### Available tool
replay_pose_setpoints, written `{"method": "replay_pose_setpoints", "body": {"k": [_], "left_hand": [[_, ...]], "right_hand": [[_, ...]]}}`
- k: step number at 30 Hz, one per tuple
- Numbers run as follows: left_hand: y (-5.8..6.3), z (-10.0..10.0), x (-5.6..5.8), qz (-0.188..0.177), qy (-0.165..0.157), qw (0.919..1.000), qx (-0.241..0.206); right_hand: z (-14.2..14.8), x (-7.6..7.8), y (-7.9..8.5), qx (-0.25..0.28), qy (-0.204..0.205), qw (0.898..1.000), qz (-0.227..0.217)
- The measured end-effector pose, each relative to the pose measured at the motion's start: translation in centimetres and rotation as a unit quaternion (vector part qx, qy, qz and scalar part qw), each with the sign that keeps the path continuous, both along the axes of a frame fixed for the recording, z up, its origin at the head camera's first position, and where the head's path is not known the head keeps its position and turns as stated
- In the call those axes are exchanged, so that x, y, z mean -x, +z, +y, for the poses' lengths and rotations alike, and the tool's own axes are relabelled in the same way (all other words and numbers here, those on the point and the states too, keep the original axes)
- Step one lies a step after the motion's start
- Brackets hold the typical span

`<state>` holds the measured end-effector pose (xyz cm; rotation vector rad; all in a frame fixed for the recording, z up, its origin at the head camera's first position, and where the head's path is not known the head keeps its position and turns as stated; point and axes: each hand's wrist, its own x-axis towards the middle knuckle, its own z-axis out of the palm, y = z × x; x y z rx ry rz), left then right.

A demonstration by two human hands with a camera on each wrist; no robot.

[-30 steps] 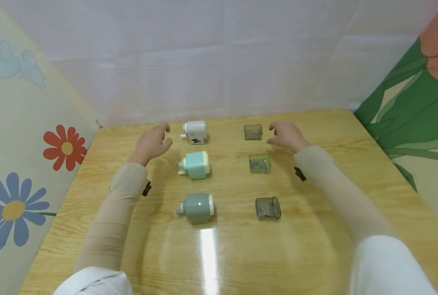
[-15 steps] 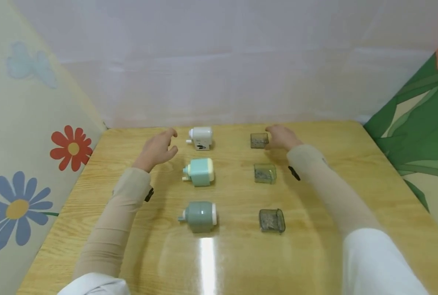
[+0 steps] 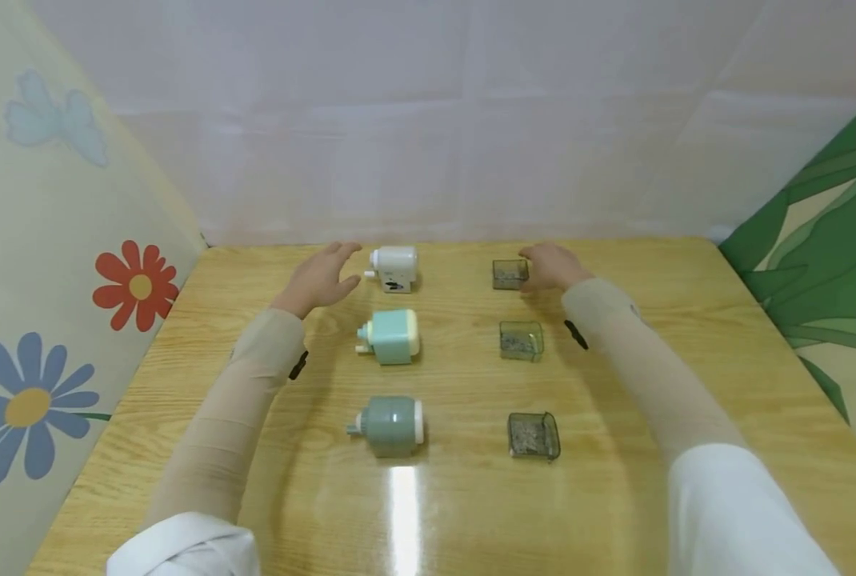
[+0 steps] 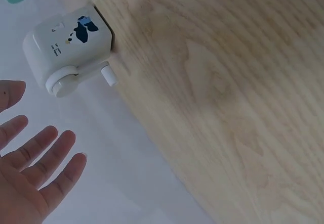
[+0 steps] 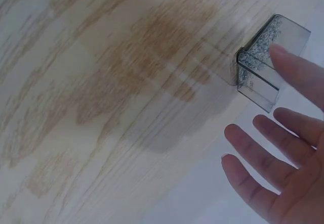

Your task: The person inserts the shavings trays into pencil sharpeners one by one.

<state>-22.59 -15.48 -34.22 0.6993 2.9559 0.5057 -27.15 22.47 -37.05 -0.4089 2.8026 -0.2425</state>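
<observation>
My left hand [image 3: 320,280] is stretched out just left of a white pencil sharpener [image 3: 397,268], its fingers spread and holding nothing. In the left wrist view that sharpener [image 4: 71,49] has a dark printed picture and a small white crank handle; a gap lies between it and the fingers. At the far right, my right hand [image 3: 552,268] reaches the side of a clear smoky shavings tray [image 3: 509,274]. In the right wrist view the thumb [image 5: 298,75] overlaps the tray [image 5: 260,62], which has grey shavings inside; whether they touch cannot be told. The other fingers are spread and apart from it.
A mint-and-cream sharpener [image 3: 390,336] and a grey-green sharpener [image 3: 390,426] stand nearer on the wooden table [image 3: 457,512]. Two more shavings trays, a middle tray [image 3: 521,341] and a near tray [image 3: 534,436], line the right. A white cloth [image 3: 428,160] hangs behind.
The right hand has moved left up to the far tray. My left hand has come closer to the white sharpener, its fingers straightening. The sharpeners and trays keep their places on the table.
</observation>
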Motion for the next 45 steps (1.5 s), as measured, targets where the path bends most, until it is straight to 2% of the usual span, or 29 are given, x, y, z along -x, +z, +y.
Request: {"method": "replay_pose_setpoints", "body": {"k": [10, 19, 23, 28, 33, 38, 45], "left_hand": [[0.9, 1.5, 0.8, -0.019, -0.008, 0.9996, 0.02], [1.3, 2.3, 1.6, -0.002, -0.028, 0.9994, 0.019], [1.5, 3.0, 2.3, -0.025, -0.025, 0.9988, 0.033], [1.3, 4.1, 2.8, -0.062, -0.029, 0.9965, 0.049], [1.1, 4.8, 2.8, -0.081, -0.03, 0.9951, 0.048], [0.8, 4.9, 2.7, -0.082, -0.038, 0.9951, 0.039], [-0.1, 4.8, 2.8, -0.062, -0.044, 0.9966, 0.033]], "right_hand": [[0.1, -0.3, -0.2, 0.015, 0.005, 1.0, -0.017], [0.4, -1.1, -0.2, 0.017, 0.007, 1.0, -0.002], [0.5, -1.2, -0.3, 0.021, 0.0, 1.0, -0.002], [0.4, -1.6, -0.4, 0.023, 0.001, 1.0, -0.001], [0.2, -1.9, -0.5, 0.02, 0.003, 1.0, 0.001], [-0.1, -1.9, -0.3, 0.015, 0.0, 1.0, -0.001], [-0.2, -2.1, -0.3, 0.019, 0.004, 1.0, -0.003]]}}
